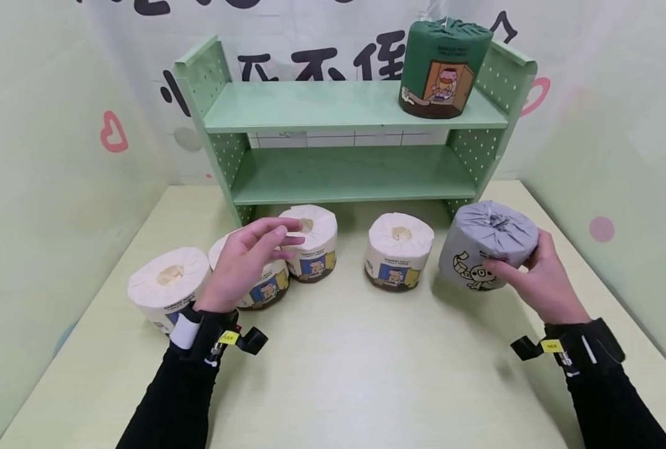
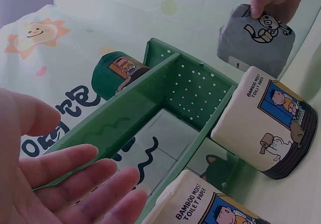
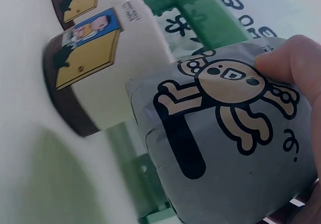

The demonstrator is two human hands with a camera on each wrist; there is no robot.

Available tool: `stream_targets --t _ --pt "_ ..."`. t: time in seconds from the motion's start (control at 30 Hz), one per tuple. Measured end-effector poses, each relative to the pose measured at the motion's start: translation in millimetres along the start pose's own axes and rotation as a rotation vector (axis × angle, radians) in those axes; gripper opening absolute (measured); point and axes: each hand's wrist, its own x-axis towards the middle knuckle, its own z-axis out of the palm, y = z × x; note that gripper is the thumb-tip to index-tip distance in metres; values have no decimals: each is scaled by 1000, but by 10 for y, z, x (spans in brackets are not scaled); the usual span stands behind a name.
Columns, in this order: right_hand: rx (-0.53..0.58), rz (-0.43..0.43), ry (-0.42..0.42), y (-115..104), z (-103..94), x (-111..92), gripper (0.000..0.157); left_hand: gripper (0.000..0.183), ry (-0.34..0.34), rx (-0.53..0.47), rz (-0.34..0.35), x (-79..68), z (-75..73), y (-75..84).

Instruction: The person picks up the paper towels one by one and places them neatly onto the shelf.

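My right hand point(image 1: 546, 284) grips a grey-wrapped toilet paper roll point(image 1: 481, 243), its thumb across the printed front. The grey roll point(image 3: 225, 148) looks raised off the table in the right wrist view. My left hand point(image 1: 246, 259) hovers over the white toilet paper rolls on the left, fingers extended and holding nothing. Near it stand a far-left roll point(image 1: 167, 284), a partly covered roll point(image 1: 265, 287) and a third roll point(image 1: 312, 246). Another white roll point(image 1: 398, 252) stands upright between the two hands. A green-wrapped toilet paper roll point(image 1: 444, 68) sits on the shelf's upper right.
A green two-tier shelf point(image 1: 355, 171) with perforated side panels stands at the back of the pale table point(image 1: 366, 374). Behind it hangs a white sheet with black characters point(image 1: 316, 59). Light printed side walls point(image 1: 41, 187) border the table left and right.
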Motion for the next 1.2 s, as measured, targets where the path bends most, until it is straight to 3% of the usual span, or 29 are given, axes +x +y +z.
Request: stream_targets --t 0.47,0.7,0.9,1.2 --pt "64 -160 -29 -693 -21 232 78 26 4 33 15 6 -16 -25" --pt "23 -191 -24 -1016 33 352 72 24 11 103 -2 -12 -17 -10" --pt "20 -207 -32 -1314 100 451 70 25 8 93 13 -17 -12 -12" --pt "137 -239 -38 -1739 302 710 66 28 3 91 19 -13 -17 -31"
